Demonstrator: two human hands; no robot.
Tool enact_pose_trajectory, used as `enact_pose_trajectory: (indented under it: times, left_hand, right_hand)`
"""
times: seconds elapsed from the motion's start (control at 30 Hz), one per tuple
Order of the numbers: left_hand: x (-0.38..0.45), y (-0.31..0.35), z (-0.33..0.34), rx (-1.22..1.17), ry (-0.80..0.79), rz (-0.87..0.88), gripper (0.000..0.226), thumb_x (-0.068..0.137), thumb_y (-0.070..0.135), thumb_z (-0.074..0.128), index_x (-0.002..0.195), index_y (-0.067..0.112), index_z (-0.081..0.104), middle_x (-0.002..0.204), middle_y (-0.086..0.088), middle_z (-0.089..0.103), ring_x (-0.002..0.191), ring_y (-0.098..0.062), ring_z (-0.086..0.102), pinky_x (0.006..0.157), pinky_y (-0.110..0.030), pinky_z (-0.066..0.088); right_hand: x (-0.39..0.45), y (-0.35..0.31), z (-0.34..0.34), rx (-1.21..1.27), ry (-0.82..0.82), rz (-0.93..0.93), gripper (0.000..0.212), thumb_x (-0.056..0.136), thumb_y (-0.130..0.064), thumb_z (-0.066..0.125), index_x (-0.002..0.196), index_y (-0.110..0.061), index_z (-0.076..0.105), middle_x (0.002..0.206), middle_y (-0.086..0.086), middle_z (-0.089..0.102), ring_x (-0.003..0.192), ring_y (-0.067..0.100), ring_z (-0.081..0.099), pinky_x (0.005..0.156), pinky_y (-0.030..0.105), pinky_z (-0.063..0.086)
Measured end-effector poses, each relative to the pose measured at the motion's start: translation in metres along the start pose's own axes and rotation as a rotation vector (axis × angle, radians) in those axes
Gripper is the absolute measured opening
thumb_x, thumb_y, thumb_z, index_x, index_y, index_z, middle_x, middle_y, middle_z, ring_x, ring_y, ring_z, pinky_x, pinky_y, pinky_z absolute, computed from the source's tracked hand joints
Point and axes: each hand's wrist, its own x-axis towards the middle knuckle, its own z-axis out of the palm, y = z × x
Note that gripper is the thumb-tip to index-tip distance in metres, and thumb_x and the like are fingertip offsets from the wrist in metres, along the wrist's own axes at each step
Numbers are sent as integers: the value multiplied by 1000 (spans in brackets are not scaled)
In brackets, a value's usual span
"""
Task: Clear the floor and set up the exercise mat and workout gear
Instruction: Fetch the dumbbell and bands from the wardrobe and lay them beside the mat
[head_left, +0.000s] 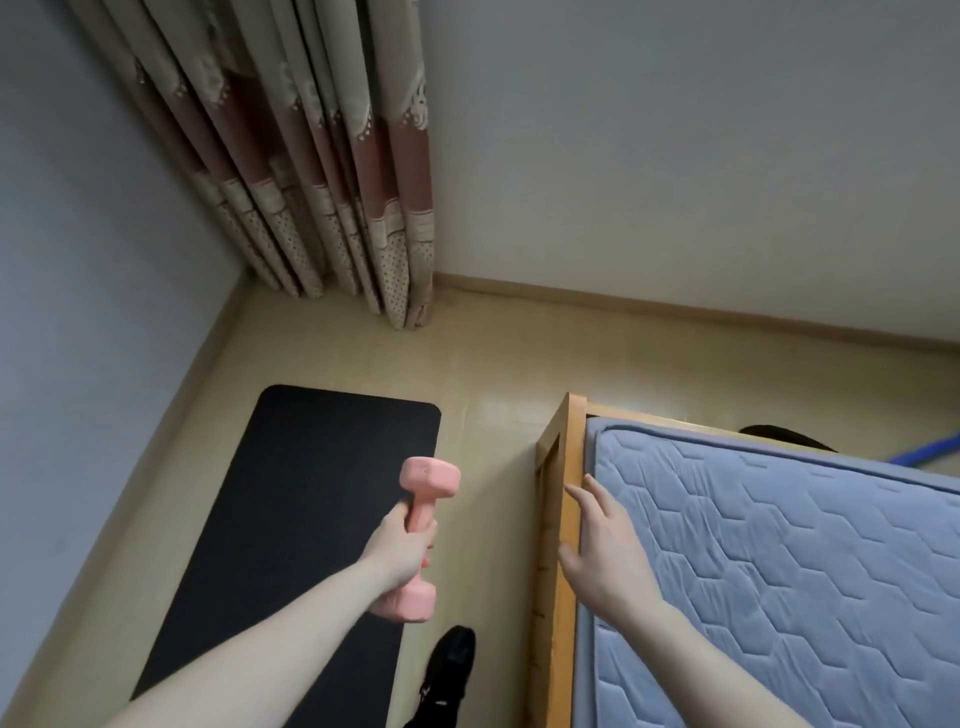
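Left hand (400, 545) grips a pink dumbbell (423, 525) by the handle, fingers wrapped round it, bar tilted with one head up toward 12 o'clock and the other head down below the fist. Dumbbell is held in the air over the right edge of the black exercise mat (311, 493), not touching it. Mat lies unrolled flat on the beige floor (493, 364), long side running from 7 o'clock up to 12 o'clock, near the left wall (78, 260). Right hand (602, 551) is at 3 o'clock of the dumbbell, fingers straight and spread, holding nothing, over the wooden bed frame (563, 519) rail and the edge of the blue-grey quilted mattress (779, 571); cannot tell if it touches. Bed fills the 4 o'clock corner of the view. Black shoe (452, 660) on the floor at 6 o'clock, between mat and bed frame, just beside the mat's right edge. Patterned curtain (322, 182) hangs at 11 o'clock, reaching the floor in the room corner. Behind the bed at 3 o'clock a dark object (784, 436) and a blue strip (930, 449), too hidden to name.
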Motion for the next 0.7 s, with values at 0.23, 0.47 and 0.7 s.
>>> enact_pose_trajectory:
  times: [0.23, 0.47, 0.7]
  left_hand:
    - [193, -24, 53, 123, 3, -101, 25, 92, 50, 42, 98, 29, 52, 96, 0, 68, 90, -24, 70, 84, -42, 57]
    - [372, -82, 113, 218, 37, -147, 11, 93, 41, 44, 94, 32, 50, 94, 1, 67, 83, -23, 69, 82, -41, 57]
    - [476, -116, 162, 341, 25, -191, 23, 93, 19, 42, 115, 24, 44, 97, -2, 58, 80, -20, 60, 62, -33, 43]
  right_hand:
    - [156, 82, 64, -143, -3, 31, 80, 91, -29, 63, 159, -32, 21, 171, -2, 7, 157, 22, 11, 125, 38, 22]
    - [281, 158, 150, -260, 109, 54, 96, 91, -47, 62, 163, -24, 3, 171, 4, -11, 158, 27, -4, 128, 48, 9]
    - [295, 192, 190, -3, 325, -14, 90, 81, -29, 56, 163, -30, 18, 172, -8, 3, 157, 18, 9, 127, 42, 11]
